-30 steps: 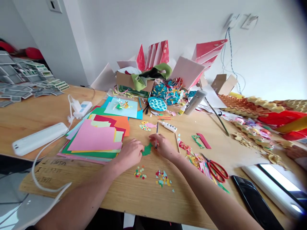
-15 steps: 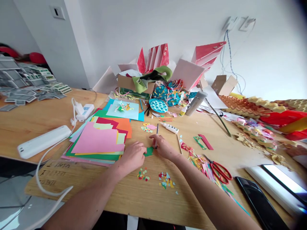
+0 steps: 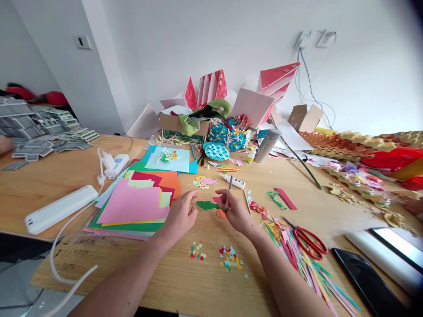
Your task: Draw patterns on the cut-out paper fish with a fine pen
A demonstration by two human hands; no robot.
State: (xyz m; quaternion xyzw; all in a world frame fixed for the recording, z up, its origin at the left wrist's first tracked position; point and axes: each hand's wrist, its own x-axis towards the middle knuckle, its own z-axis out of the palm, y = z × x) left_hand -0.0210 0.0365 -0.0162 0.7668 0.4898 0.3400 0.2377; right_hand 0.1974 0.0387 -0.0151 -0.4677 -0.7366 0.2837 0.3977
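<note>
My right hand (image 3: 236, 212) grips a thin dark pen (image 3: 228, 193) upright between its fingers. An orange paper scrap (image 3: 220, 214) lies against that hand, and a small red scrap (image 3: 216, 199) sits just above it. My left hand (image 3: 180, 215) is held open and holds nothing. Its fingertips are close to a green paper fish shape (image 3: 207, 205) on the wooden table (image 3: 205, 281). The fish lies between my hands.
A stack of coloured paper sheets (image 3: 132, 207) lies left of my hands. Small confetti piles (image 3: 197, 250) sit nearer me. Red-handled scissors (image 3: 309, 243) rest on paper strips at right, a white glue bottle (image 3: 233, 181) stands ahead, and a black phone (image 3: 365, 281) lies at the right edge.
My hands have moved apart, uncovering the whole green fish shape. Orange and red scraps now show by my right hand. The pen stays in that hand, and the view has shifted slightly.
</note>
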